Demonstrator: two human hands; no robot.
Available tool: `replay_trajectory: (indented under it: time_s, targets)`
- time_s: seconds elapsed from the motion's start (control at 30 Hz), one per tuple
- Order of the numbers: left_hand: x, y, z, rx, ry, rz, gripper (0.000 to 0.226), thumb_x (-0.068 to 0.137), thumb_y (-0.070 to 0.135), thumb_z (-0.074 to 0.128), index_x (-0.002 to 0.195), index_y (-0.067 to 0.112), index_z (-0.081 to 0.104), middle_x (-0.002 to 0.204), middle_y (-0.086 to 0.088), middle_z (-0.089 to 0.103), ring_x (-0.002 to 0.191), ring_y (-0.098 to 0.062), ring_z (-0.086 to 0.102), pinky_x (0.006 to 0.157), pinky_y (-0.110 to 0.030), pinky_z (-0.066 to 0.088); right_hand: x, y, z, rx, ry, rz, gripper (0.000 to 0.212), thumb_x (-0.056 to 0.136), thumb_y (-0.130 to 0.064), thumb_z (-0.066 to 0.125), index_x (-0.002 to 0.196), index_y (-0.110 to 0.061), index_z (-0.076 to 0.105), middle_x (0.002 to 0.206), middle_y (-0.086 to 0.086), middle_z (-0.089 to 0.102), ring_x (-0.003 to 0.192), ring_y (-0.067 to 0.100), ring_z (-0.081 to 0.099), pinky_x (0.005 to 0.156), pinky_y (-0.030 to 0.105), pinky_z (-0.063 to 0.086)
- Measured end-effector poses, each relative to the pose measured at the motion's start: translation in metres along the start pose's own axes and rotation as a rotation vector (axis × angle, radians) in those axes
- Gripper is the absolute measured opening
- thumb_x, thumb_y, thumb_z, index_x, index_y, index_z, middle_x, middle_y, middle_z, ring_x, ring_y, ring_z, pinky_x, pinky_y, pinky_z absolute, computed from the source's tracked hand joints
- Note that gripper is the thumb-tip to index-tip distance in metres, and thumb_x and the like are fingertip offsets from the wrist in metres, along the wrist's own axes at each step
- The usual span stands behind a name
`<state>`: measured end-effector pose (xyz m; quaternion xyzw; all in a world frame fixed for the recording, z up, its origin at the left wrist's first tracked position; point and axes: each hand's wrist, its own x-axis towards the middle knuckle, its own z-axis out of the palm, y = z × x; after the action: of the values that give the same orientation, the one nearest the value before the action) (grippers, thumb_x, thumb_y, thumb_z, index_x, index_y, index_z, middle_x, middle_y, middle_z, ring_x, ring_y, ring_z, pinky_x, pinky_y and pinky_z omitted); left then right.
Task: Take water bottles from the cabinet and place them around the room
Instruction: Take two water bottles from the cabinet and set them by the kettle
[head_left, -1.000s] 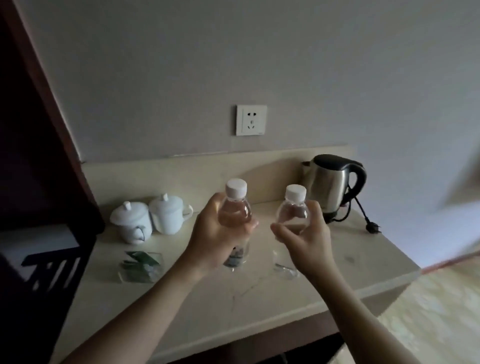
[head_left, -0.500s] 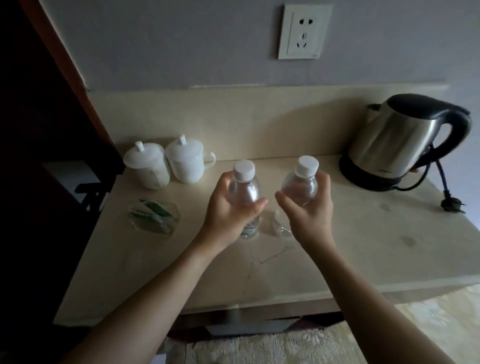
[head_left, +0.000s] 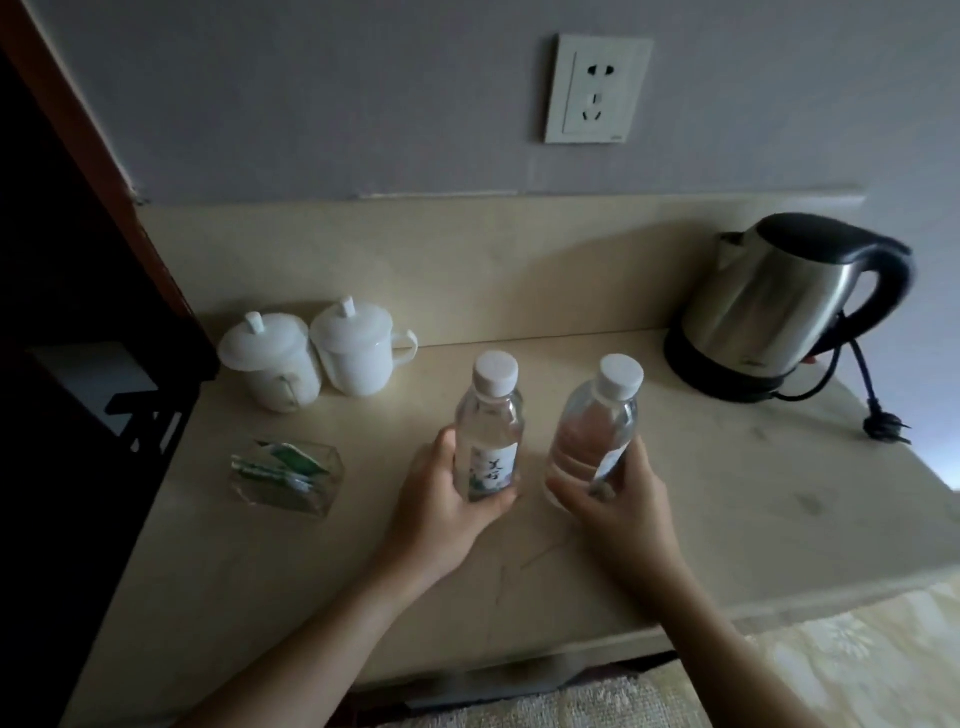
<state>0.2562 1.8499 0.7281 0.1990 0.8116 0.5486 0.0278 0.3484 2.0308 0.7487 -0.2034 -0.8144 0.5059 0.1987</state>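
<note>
While curling fingers of left hand (head_left: 441, 499) and right hand (head_left: 618, 493) round them, gripping left bottle (head_left: 488, 431) and right bottle (head_left: 592, 431) low on counter (head_left: 727, 493).

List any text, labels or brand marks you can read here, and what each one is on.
Left bottle, white label: dark printed characters, too blurred to read.
Right bottle, label edge turned sideways under the right hand: unreadable.
Kettle, small mark low on its steel body: too small to read.
Wall socket, tiny mark at its lower right corner: too small to read.
Green sachets in the clear tray: no legible print.
</note>
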Motion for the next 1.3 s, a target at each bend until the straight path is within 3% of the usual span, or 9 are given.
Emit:
replay_trajectory:
  time_s: [0.17, 0.37, 0.5, 0.63, 0.7, 0.9, 1.0, 1.17, 1.3]
  targets:
    - [0.043, 0.006, 0.012, -0.031, 0.022, 0.020, 0.063, 0.064, 0.039, 0.091, 0.119, 0.030, 0.059, 0.106, 0.011, 0.071, 0.096, -0.003, 0.068, 0.080, -0.022, 0.054, 0.032, 0.006, 0.003, -0.027, 0.077, 0.016, 0.049, 0.069, -0.032, 0.087, 0.106, -0.034, 0.055, 0.095, -0.015, 0.075, 0.088, 0.001, 0.070, 0.077, 0.027, 0.057]
    - [0.102, 0.005, 0.036, -0.016, 0.057, -0.036, 0.062, 0.063, 0.046, 0.089, 0.111, 0.030, 0.054, 0.104, 0.009, 0.072, 0.094, -0.008, 0.068, 0.076, -0.027, 0.053, 0.094, 0.001, 0.009, -0.025, 0.225, 0.040, 0.054, 0.072, -0.037, 0.084, 0.115, -0.028, 0.051, 0.093, -0.019, 0.068, 0.080, 0.001, 0.063, 0.068, 0.023, 0.044]
    - [0.130, 0.005, 0.048, -0.075, 0.054, -0.029, 0.056, 0.066, 0.035, 0.091, 0.106, 0.026, 0.054, 0.099, 0.009, 0.073, 0.085, 0.006, 0.067, 0.070, -0.013, 0.048, 0.125, 0.003, 0.018, -0.040, 0.221, 0.009, 0.051, 0.073, -0.039, 0.082, 0.114, -0.025, 0.055, 0.093, -0.010, 0.068, 0.083, 0.011, 0.065, 0.072, 0.031, 0.050]
    - [0.145, -0.003, 0.056, -0.111, 0.084, 0.000, 0.056, 0.059, 0.054, 0.088, 0.104, 0.046, 0.055, 0.103, 0.012, 0.072, 0.097, -0.005, 0.068, 0.084, -0.034, 0.056, 0.132, 0.011, 0.019, -0.045, 0.154, -0.035, 0.040, 0.078, -0.028, 0.075, 0.113, -0.028, 0.056, 0.094, -0.007, 0.069, 0.083, 0.009, 0.066, 0.077, 0.035, 0.056]
    - [0.146, -0.005, 0.056, -0.099, 0.089, 0.010, 0.053, 0.062, 0.048, 0.087, 0.103, 0.051, 0.054, 0.104, 0.015, 0.071, 0.097, -0.001, 0.067, 0.083, -0.028, 0.055, 0.134, 0.016, 0.017, -0.050, 0.134, -0.035, 0.036, 0.078, -0.026, 0.074, 0.109, -0.032, 0.057, 0.093, -0.009, 0.070, 0.084, 0.007, 0.067, 0.078, 0.036, 0.057]
    - [0.156, -0.002, 0.061, -0.167, 0.034, -0.006, 0.052, 0.067, 0.024, 0.091, 0.110, 0.022, 0.061, 0.099, 0.009, 0.073, 0.085, 0.006, 0.067, 0.073, -0.014, 0.052, 0.147, 0.011, 0.020, -0.061, 0.130, -0.034, 0.034, 0.075, -0.027, 0.081, 0.101, -0.027, 0.059, 0.085, -0.013, 0.069, 0.078, 0.002, 0.065, 0.069, 0.026, 0.050]
    - [0.164, 0.000, 0.064, -0.163, 0.045, 0.002, 0.057, 0.063, 0.033, 0.092, 0.110, 0.025, 0.061, 0.102, 0.008, 0.073, 0.092, -0.003, 0.069, 0.080, -0.027, 0.057, 0.155, 0.011, 0.024, -0.093, 0.113, -0.035, 0.034, 0.076, -0.026, 0.081, 0.100, -0.022, 0.057, 0.082, -0.011, 0.066, 0.073, 0.005, 0.060, 0.066, 0.026, 0.045]
    - [0.170, -0.006, 0.067, -0.164, 0.105, 0.028, 0.069, 0.053, 0.056, 0.088, 0.107, 0.026, 0.058, 0.103, 0.008, 0.072, 0.095, -0.008, 0.069, 0.083, -0.041, 0.058, 0.160, 0.015, 0.027, -0.155, 0.098, -0.050, 0.046, 0.075, -0.032, 0.081, 0.113, -0.021, 0.057, 0.099, -0.006, 0.072, 0.090, 0.014, 0.066, 0.074, 0.029, 0.050]
    - [0.178, -0.012, 0.070, -0.093, 0.152, 0.023, 0.071, 0.051, 0.063, 0.088, 0.106, 0.028, 0.057, 0.103, 0.009, 0.071, 0.093, -0.008, 0.069, 0.080, -0.043, 0.057, 0.166, 0.013, 0.032, -0.162, 0.113, -0.061, 0.045, 0.076, -0.035, 0.082, 0.109, -0.016, 0.058, 0.099, -0.001, 0.067, 0.091, 0.018, 0.062, 0.074, 0.033, 0.049]
